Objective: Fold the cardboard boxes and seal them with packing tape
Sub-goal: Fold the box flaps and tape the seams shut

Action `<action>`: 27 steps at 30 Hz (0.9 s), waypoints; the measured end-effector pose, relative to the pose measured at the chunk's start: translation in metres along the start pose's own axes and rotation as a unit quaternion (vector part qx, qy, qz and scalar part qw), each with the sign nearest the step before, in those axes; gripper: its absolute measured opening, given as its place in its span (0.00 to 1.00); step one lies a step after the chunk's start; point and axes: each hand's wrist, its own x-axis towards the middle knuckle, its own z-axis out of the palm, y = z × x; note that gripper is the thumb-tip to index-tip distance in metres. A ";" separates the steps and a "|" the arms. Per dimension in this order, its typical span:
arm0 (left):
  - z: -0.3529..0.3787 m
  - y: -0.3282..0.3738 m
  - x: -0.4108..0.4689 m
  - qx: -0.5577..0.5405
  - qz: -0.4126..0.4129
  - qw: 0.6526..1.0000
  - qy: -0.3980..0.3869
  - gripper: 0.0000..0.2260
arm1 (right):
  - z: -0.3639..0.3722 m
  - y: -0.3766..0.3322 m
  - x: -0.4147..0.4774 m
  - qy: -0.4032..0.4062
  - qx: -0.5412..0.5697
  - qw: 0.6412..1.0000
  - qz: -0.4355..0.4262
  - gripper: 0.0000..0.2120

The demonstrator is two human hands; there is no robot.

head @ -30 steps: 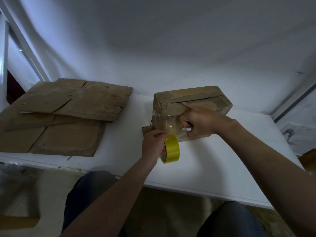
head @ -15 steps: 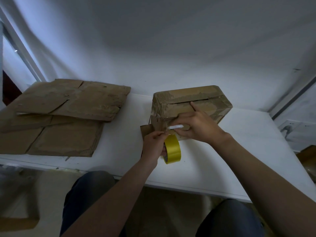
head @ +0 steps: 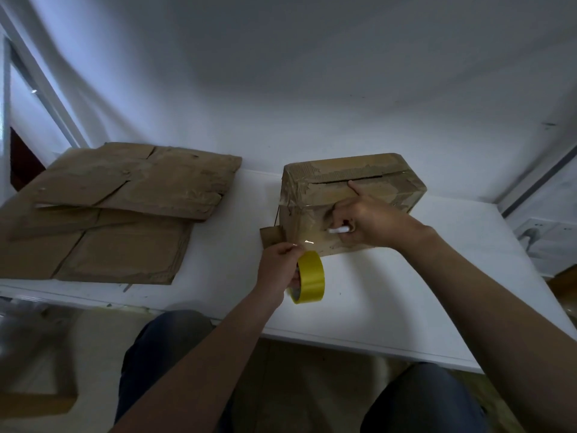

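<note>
At frame centre, our left hand (head: 277, 269) grips the tape roll (head: 309, 278); our right hand (head: 373, 220), clenching a white tool (head: 338, 230), pins the box (head: 343, 168). We should keep the tape taut and sever it close.

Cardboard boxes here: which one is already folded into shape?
The folded box on the right, which the right hand touches: it stands as a closed block. The flat cardboard sheets lie stacked on the left of the table.
</note>
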 end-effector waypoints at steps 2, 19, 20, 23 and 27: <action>-0.008 0.000 -0.002 -0.010 -0.013 1.000 0.005 0.05 | 0.002 0.003 -0.003 0.009 0.017 1.000 -0.007 0.08; -0.018 0.109 0.032 0.204 0.139 0.968 0.056 0.37 | -0.024 -0.021 0.008 0.287 0.399 0.838 0.237 0.05; -0.018 0.109 0.034 0.203 0.136 0.968 0.056 0.37 | -0.025 -0.017 0.014 0.310 0.374 0.834 0.262 0.04; -0.019 0.110 0.037 0.201 0.135 0.969 0.053 0.37 | -0.025 0.002 0.030 0.294 0.212 0.868 0.340 0.07; -0.017 0.111 0.041 0.204 0.129 0.969 0.054 0.38 | -0.013 0.016 0.040 0.155 0.047 0.884 0.438 0.14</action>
